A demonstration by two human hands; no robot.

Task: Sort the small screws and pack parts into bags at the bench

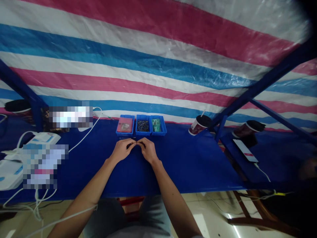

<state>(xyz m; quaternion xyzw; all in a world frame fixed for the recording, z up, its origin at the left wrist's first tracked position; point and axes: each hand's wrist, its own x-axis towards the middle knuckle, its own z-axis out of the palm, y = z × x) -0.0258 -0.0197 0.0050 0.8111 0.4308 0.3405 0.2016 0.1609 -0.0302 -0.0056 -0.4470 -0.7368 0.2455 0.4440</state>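
My left hand [124, 148] and my right hand [148, 149] meet fingertip to fingertip over the blue table [183, 158], just in front of three small blue bins. Both are closed in a pinch, and whatever lies between the fingers is too small to make out. The left bin [118, 133] holds a pink piece [124, 125] with something pale on it. In the middle bin [143, 133] is a heap of dark, thin metal pieces [143, 126] that look like screws or nails. Green pieces [156, 125] in clear wrapping fill the right bin [162, 133].
A lidded cup [197, 127] with a straw stands at the table's back right. White power strips [12, 170] with cables and a blurred-out phone [46, 165] lie on the left. Another phone [245, 150] and cup [245, 129] are on the neighbouring table. A striped sheet [148, 66] hangs behind.
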